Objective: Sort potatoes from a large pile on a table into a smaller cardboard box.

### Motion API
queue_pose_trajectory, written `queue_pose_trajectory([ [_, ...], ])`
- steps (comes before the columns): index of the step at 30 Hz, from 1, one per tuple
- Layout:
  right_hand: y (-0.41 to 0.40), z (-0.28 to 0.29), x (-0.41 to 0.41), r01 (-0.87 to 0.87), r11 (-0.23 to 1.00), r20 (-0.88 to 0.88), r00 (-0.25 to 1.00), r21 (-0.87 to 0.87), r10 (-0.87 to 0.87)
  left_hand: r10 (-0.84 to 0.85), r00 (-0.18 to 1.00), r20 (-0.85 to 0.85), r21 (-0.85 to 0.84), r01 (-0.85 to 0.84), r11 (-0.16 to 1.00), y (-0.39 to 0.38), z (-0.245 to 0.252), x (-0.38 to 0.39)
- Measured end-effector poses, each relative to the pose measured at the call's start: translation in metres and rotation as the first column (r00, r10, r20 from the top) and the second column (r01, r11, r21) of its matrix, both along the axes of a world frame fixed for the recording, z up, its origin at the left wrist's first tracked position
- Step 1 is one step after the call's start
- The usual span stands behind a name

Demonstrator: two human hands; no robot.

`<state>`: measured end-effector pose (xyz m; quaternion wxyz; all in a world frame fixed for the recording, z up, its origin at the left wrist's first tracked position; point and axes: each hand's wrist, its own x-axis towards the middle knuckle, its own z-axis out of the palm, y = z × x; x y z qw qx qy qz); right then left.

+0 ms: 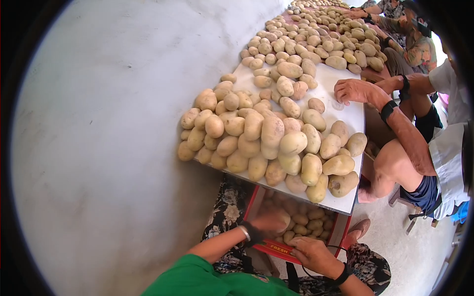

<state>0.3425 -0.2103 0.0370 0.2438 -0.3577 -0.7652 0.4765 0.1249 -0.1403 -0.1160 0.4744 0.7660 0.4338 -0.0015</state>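
Observation:
Just below the table edge, my left hand (268, 221) is over a red-rimmed box (342, 229) and blurred by motion. A pale potato (285, 219) shows at its fingertips, in its grasp. My right hand (314, 255) lies at the box's near rim, palm down with fingers bent; whether anything is under them is hidden. Several potatoes (314, 224) lie inside the box, which stands between my knees and bears printing on its near side. Above it, a heap of potatoes (253, 125) is piled on the white tabletop (342, 201), reaching its front edge.
A co-worker's hand (355, 90) rests over the table's right side, with a bent knee (392, 162) beside it. More potatoes (307, 37) spread along the farther tables, where other people sit (418, 48). A pale wall (111, 111) borders the left. A thin black cord (309, 275) hangs near my right wrist.

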Motion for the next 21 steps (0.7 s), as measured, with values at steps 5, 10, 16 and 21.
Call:
queue_pose_trajectory([
  [5,-0.002,0.015,-0.003,-0.01,0.999,-0.01,1.0,0.033,0.01,0.24,0.878,0.415,-0.255,-0.141,0.957,0.013,0.15,-0.025],
  [10,0.002,0.01,0.001,0.002,0.999,0.006,1.0,0.046,-0.003,0.575,0.495,0.651,-0.202,-0.617,0.76,0.074,0.243,-0.057],
  [16,0.004,0.012,0.002,0.001,0.998,0.034,0.999,0.058,-0.003,0.647,0.286,0.707,0.089,-0.943,0.32,0.193,0.246,-0.116],
  [21,0.003,0.013,0.005,0.003,1.0,0.072,0.997,0.018,-0.004,0.771,0.465,0.435,0.527,-0.826,0.201,0.23,0.225,-0.15],
])
